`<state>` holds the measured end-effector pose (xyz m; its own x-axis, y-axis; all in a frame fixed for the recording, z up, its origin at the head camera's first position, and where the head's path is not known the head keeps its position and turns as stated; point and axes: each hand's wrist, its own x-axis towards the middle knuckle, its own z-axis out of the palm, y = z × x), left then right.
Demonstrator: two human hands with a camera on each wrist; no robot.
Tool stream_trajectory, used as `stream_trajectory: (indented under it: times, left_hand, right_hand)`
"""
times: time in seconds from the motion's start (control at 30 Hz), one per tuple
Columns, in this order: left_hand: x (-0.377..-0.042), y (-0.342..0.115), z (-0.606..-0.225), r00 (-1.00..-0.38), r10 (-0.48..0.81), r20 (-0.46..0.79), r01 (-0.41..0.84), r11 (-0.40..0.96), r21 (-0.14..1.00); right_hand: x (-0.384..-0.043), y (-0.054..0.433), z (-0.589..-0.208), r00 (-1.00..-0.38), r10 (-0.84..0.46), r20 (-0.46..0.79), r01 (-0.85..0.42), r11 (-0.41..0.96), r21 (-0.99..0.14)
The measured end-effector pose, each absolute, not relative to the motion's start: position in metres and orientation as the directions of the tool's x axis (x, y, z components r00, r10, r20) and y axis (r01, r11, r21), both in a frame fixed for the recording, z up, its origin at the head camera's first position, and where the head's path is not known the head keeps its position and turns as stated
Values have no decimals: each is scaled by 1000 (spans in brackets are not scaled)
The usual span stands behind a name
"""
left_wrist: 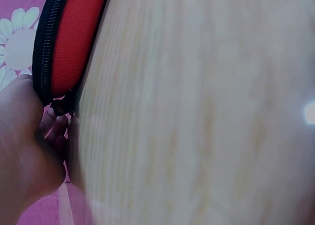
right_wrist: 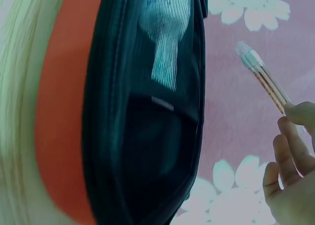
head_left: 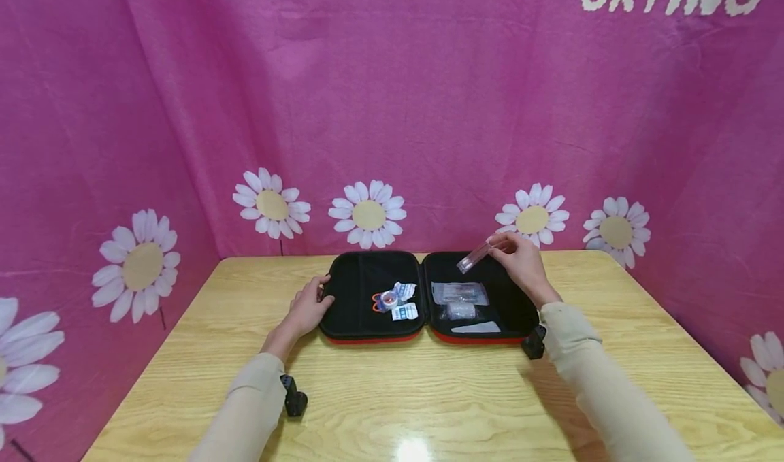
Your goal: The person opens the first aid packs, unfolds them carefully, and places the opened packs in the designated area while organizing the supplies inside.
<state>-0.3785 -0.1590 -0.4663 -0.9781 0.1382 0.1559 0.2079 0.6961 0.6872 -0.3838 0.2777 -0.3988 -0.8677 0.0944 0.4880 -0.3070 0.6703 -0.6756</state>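
Pinching a slim clear pack (head_left: 474,257) near its upper right end: right hand (head_left: 520,265), grip narrow, thumb and fingertips together on it. Pack is up off the open case (head_left: 343,302), over or near the far part of its right half; exact height hard to judge. Long axis slants from the fingertips down and left, free end pointing toward the hinge side. Key relation: pack lies left of the right grip, while the right half's contents sit nearer the person: flat clear pouch (head_left: 459,293), wrapped roll (head_left: 461,311), pale strip (head_left: 476,327). Right hand is the nearer one, by far. Left hand (head_left: 304,310) is at the case's opposite edge, thumb at the rim, fingers curled at the outer side; that grip holds the case, well apart from the pack. Left half: orange-handled scissors (head_left: 377,307), white tape roll (head_left: 392,303), printed sachets (head_left: 404,312). Case rests on a wooden counter (head_left: 367,394).
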Motion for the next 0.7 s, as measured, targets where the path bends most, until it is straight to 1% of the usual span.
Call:
stream_trajectory:
  times: [0.27, 0.57, 0.7]
  left_hand:
    - [-379, -158, -467, -979, 137, 151, 203, 695, 689]
    - [-379, -159, -468, -979, 134, 156, 205, 694, 690]
    - [-379, -159, -468, -978, 132, 160, 207, 694, 690]
  right_hand:
    - [-381, 305, -410, -864, 203, 460, -222, 667, -711]
    - [-376, 327, -418, -857, 262, 444, -140, 710, -690]
    - [-375, 333, -421, -857, 268, 440, -117, 731, -672]
